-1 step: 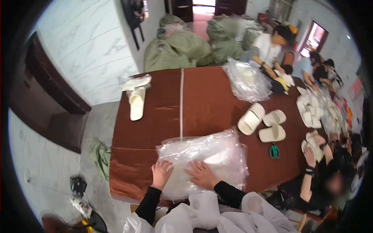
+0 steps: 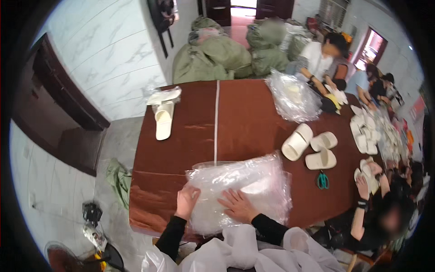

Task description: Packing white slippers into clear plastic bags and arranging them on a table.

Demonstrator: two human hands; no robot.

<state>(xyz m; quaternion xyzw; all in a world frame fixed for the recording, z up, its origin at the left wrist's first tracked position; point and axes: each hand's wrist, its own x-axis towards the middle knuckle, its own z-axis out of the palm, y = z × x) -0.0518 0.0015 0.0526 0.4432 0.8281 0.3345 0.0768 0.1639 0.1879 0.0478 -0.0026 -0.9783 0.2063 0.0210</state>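
Note:
A stack of clear plastic bags point(image 2: 260, 181) lies flat on the table in front of me, its surface shiny and wrinkled. At the stack's left edge, my left hand point(image 2: 186, 202) has its fingers bent and drawn in toward the thumb, closed on the edge of a bag. My right hand point(image 2: 240, 206) lies open on the middle of the stack, fingers spread and pressed down. Beyond the stack to the right are a cream slide sandal point(image 2: 297, 142), two more sandals point(image 2: 321, 159) set close together, and teal-handled scissors point(image 2: 322, 180).
A brown cloth covers the table point(image 2: 181, 156). Sandals partly in plastic point(image 2: 164, 120) lie at its far left. A heap of clear bags point(image 2: 292, 96) is at the far right, near a person point(image 2: 319, 56). Another person's hands point(image 2: 362, 186) hold sandals at right. Green sacks point(image 2: 213, 56) stand behind.
My left hand's fingers have drawn together at the bags' left edge, where they were spread before. My right hand stays flat on the stack. The whole view has shifted slightly.

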